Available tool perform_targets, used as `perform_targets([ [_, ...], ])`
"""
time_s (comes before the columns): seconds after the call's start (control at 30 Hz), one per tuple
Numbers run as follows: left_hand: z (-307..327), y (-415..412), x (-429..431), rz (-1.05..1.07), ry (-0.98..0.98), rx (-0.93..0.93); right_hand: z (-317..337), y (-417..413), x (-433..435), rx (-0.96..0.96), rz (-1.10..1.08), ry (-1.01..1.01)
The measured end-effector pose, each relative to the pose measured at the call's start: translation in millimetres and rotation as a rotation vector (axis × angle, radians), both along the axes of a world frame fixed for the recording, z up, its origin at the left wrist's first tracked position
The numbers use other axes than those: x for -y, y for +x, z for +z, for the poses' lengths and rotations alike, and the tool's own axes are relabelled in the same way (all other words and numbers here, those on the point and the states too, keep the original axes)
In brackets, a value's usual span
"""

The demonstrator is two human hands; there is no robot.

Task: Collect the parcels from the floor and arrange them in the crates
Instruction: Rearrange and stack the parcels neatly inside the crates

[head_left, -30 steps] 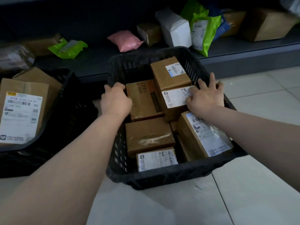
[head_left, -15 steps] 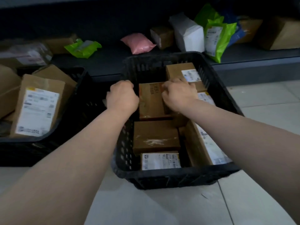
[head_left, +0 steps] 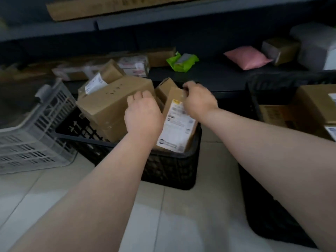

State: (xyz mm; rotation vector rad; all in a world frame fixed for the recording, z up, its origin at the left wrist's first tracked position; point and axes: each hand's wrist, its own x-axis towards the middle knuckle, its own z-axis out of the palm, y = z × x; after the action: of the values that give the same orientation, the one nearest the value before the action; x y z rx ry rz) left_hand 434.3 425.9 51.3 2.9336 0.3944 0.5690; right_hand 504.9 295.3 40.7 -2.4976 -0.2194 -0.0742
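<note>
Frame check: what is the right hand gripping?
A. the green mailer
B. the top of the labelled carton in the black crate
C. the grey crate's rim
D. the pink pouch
B: the right hand pinches the top edge of the labelled carton.

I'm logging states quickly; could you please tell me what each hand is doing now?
Left hand: at the large box; grip cannot be told.
Right hand: pinching the labelled parcel.
</note>
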Motion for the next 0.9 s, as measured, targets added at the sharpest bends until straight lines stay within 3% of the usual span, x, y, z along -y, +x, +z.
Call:
perform_targets([
  [0.13,-17.3,26.7,-27.8,-0.157,-0.107,-0.063,14.0,25.1,-27.2,0.143,-0.248,0.154],
  [0.27,-23.3,52.7,-16.7,-0.300,-0.147,-0.065,23.5,49.1,-30.3,-0.085,-0.271,0.000],
  [0.4,21.9,80.5,-20.6,-0.270,-0.125,-0.083,32.7,57.2,-43.8,-0.091,-0.256,-0.056],
  [0.63,62.2,81.6,-113.2,-0.033,-0.138,0.118,16.1,32.5,-90.1,0.195,-0.124,-0.231],
  [0.7,61.8,80.2,-137.4,0.049,-0.246,0.189,14.1,25.0,-101.0,0.289,-0.073,-0.306],
  [0.77,53.2,77.4,-153.0,0.139,-0.426,0.146,14.1,17.4,-116.2,0.357,-0.047,-0.322],
  [0.9,25.6,52.5,-184.3,0.430,-0.724,0.206,17.2,-10.3,-152.4,0.539,0.049,-0.202],
])
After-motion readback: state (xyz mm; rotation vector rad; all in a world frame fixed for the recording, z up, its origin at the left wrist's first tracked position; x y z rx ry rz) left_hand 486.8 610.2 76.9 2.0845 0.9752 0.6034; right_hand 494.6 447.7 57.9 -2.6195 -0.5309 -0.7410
